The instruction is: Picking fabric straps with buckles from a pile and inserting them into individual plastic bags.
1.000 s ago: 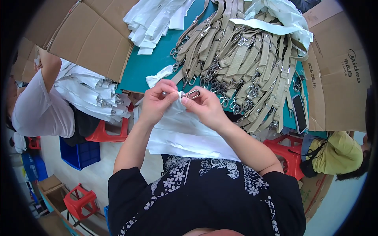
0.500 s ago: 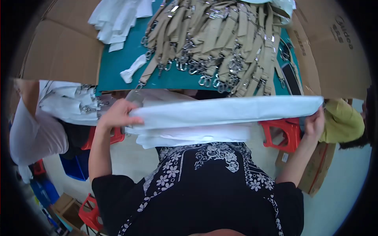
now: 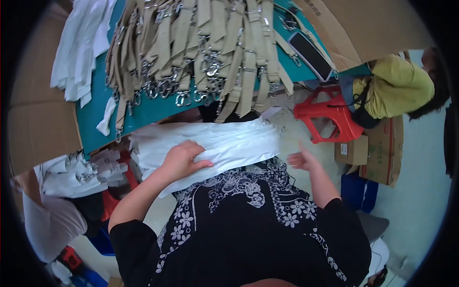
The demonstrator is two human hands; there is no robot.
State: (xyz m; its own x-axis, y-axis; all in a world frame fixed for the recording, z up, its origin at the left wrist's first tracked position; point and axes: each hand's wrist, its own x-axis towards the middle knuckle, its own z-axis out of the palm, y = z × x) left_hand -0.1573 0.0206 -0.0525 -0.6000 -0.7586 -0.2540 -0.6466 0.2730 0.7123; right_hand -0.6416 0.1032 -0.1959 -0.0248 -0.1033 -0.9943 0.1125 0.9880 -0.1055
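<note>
Across my lap lies a stack of long white strips [image 3: 239, 138], layered flat; whether they are cloth or plastic I cannot tell. My left hand [image 3: 184, 160] rests on the stack, palm down, with the thumb stretched out to the right. To the right of the stack, my right hand [image 3: 302, 160] is held in the air, slightly blurred, fingers apart and nothing in them. Just beyond my lap, beige straps [image 3: 191, 48] with metal clips hang in a thick pile over the table's near edge.
More white strips [image 3: 81, 43] lie at the far left of the green table [image 3: 95, 124], near a small crumpled white piece [image 3: 106, 117]. A phone [image 3: 311, 55] lies right of the straps. Cardboard [image 3: 43, 91] flanks the table. A red stool [image 3: 327, 115] and a person in yellow [image 3: 401, 86] are at right.
The white strip stretched between both hands is now down on the lap stack. My right hand has let go and moved left; the view has turned.
</note>
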